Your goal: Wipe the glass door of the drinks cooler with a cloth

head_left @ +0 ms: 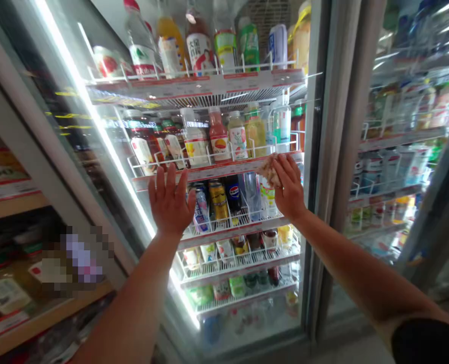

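A tall glass door [224, 172] of a drinks fridge fills the middle of the view. My right hand [290, 188] presses a crumpled, brownish-pink cloth [270, 172] to the glass near its right side, with the fingers over the cloth. On the left part of the glass, my left hand [171, 202] is raised with its fingers spread and nothing in it. Behind the door stand shelves of drinks, among them a red juice bottle [218, 134], a gold can [218, 201] and a dark blue Pepsi can [234, 191].
A grey metal frame [332, 167] runs down the door's right side, beside another glass door with bottles [389, 169] behind it. A bright light strip [103, 136] slants down the left. Wooden shelves with packaged goods [6, 296] stand at the far left.
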Tool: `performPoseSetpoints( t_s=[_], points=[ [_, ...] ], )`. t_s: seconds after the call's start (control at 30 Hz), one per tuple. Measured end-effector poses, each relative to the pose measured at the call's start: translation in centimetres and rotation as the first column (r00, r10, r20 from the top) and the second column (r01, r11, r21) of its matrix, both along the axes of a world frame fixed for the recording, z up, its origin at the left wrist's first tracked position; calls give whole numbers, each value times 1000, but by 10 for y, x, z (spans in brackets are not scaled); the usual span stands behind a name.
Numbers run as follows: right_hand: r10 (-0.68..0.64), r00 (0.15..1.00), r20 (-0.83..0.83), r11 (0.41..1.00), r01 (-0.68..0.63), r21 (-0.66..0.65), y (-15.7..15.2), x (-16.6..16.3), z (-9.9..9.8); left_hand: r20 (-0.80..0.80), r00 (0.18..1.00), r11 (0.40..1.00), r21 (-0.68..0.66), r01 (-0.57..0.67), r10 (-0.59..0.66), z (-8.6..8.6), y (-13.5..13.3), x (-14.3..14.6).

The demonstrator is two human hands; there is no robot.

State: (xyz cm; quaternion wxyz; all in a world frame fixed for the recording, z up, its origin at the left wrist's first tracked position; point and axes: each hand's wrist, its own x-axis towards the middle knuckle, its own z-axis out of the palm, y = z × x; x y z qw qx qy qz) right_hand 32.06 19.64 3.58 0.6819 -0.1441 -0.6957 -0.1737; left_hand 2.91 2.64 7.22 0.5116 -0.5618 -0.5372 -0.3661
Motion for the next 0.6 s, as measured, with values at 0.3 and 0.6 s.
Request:
performPoseSetpoints(
  t_s=[0.3,0.6],
  points=[
    [31,994,101,998,-37,57,-23,-25,7,4,1000,1000,-5,10,-10,-1,-1,1],
    [-34,992,125,999,32,19,-42,-63,23,-22,1000,1000,0,-13,13,-1,-1,0]
  ],
)
